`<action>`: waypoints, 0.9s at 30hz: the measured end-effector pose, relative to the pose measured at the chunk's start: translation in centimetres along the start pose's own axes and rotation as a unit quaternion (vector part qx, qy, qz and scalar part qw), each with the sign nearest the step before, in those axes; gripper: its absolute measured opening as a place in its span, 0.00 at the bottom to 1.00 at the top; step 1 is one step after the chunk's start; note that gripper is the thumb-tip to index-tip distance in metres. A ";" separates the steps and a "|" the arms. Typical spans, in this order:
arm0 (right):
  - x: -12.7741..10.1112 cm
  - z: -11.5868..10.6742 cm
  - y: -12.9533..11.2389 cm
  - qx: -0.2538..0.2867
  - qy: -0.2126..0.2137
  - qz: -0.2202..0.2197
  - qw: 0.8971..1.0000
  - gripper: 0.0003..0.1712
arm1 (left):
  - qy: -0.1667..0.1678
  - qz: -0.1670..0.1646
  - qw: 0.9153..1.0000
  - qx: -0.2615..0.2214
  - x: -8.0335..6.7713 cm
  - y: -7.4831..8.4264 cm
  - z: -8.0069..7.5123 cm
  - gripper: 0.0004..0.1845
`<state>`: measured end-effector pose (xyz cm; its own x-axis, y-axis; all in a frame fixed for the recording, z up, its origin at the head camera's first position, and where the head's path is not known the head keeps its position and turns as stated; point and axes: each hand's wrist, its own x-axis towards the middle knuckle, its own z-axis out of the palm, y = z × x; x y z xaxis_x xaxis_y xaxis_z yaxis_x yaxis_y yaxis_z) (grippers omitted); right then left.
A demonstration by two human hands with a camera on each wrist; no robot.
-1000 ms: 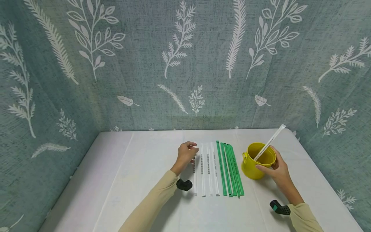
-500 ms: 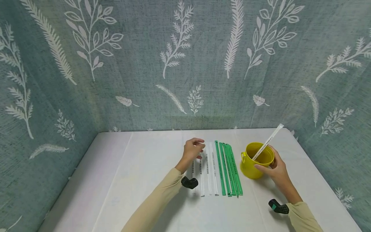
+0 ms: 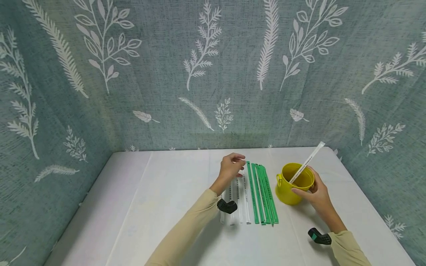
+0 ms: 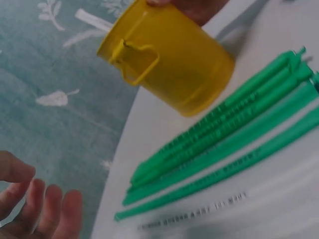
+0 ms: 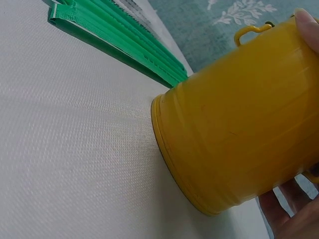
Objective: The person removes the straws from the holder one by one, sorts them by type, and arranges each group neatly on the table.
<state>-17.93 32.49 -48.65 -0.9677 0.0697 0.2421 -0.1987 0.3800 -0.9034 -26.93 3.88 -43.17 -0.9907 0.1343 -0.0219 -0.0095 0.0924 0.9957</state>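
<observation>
My left hand [image 3: 230, 168] is over the far ends of several white paper-wrapped straws [image 3: 247, 212], its fingers loosely bent. In the left wrist view nothing shows between its fingers [image 4: 42, 211]. To its right lie several green-wrapped straws [image 3: 265, 195], side by side. My right hand [image 3: 318, 195] grips a small yellow bucket [image 3: 288, 194] by its right side, thumb at the front near the rim. The bucket stands on the table, slightly tilted in the head view. One white-wrapped straw [image 3: 307, 162] leans inside it and sticks out past the rim.
A white cloth covers the table [image 3: 159, 207]. Behind it and at both sides hangs a grey-green curtain [image 3: 159, 74] with white leaf prints. Black wrist cameras [image 3: 227, 206] sit at both sleeves.
My left hand has moved right across the white straws, from the leftmost one to beside the green ones. My right hand and the bucket have stayed in place.
</observation>
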 end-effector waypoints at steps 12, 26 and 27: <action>0.0 0.1 -0.1 0.004 0.000 0.003 1.000 0.51 | -0.030 0.053 0.998 -0.009 -0.3 2.1 2.8 0.09; 0.0 0.1 -0.2 0.006 -0.002 0.000 1.000 0.52 | -0.062 0.085 0.994 -0.020 -0.8 4.4 6.3 0.09; 0.0 0.1 -0.2 0.004 -0.001 0.001 1.000 0.51 | -0.063 0.087 0.994 -0.020 -0.8 4.5 6.5 0.09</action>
<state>-17.88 32.32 -48.51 -0.9686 0.0677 0.2392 -0.1979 0.3726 -0.9067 -25.28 10.63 -39.27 -0.9532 0.2667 0.1424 0.1528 0.0183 0.9881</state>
